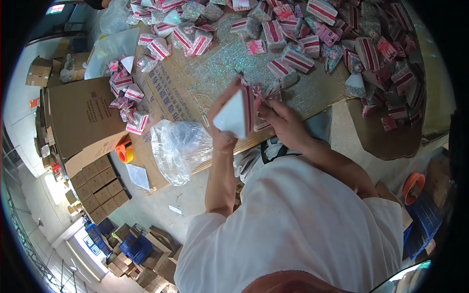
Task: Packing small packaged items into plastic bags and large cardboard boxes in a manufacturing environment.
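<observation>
The person's got a cake-slice-shaped piece (232,117) up around the near edge of the cardboard sheet (188,90), left hand (224,138) wrapped round it with the white triangular face showing, right hand (284,123) closed in a pinch at its pink-and-red side (can't tell exactly what those fingertips have, it's blurry there). Left of the hands there's a decent bare stretch, bounded by a string of packed slices (133,93) and a crumpled clear bag (180,149) reaching the near edge. Beyond, the big heap (299,57) crowds in close.
</observation>
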Available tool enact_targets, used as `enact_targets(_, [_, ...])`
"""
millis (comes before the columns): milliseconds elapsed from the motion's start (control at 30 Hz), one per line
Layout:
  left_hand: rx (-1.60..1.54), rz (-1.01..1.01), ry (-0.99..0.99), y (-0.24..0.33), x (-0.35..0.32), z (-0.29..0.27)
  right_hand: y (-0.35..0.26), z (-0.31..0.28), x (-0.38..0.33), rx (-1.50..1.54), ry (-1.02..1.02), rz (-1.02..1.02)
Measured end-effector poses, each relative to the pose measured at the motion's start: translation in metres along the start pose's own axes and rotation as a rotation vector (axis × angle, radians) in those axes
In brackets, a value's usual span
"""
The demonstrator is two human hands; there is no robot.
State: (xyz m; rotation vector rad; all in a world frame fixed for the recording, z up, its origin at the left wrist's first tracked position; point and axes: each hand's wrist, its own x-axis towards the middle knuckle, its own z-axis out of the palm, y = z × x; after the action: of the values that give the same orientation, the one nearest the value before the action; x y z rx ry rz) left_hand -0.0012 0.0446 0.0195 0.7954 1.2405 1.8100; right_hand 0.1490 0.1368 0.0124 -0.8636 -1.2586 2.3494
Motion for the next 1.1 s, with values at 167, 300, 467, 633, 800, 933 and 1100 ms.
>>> enact_targets(167, [-0.245, -0.201, 0.069, -0.001, -0.012, -0.022, 0.004, -0.003, 0.005, -0.308, 0.089, -0.301])
enact_targets(300, [0.354, -0.414, 0.149, 0.002, 0.029, -0.069, 0.014, -0.019, -0.006, -0.591, 0.106, -0.378])
enact_targets(467, [1.436, 0.289, 0.301, -0.010, 0.145, -0.069, 0.032, -0.023, 0.001, -0.584, 0.125, -0.433])
enact_targets(633, [1.909, 0.526, 0.359, -0.038, 0.196, -0.092, 0.015, -0.022, 0.002, -0.555, 0.157, -0.330])
enact_targets(800, [1.723, 0.550, 0.277, -0.025, 0.195, -0.088, 0.001, -0.034, 0.031, -0.642, 0.100, -0.246])
enact_targets(933, [1.049, 0.357, 0.364, 0.000, 0.152, -0.068, 0.000, -0.023, 0.039, -0.636, 0.040, -0.291])
enact_targets(1100, [-0.359, -0.149, 0.114, 0.024, 0.101, -0.051, 0.013, -0.014, 0.017, -0.484, -0.004, -0.281])
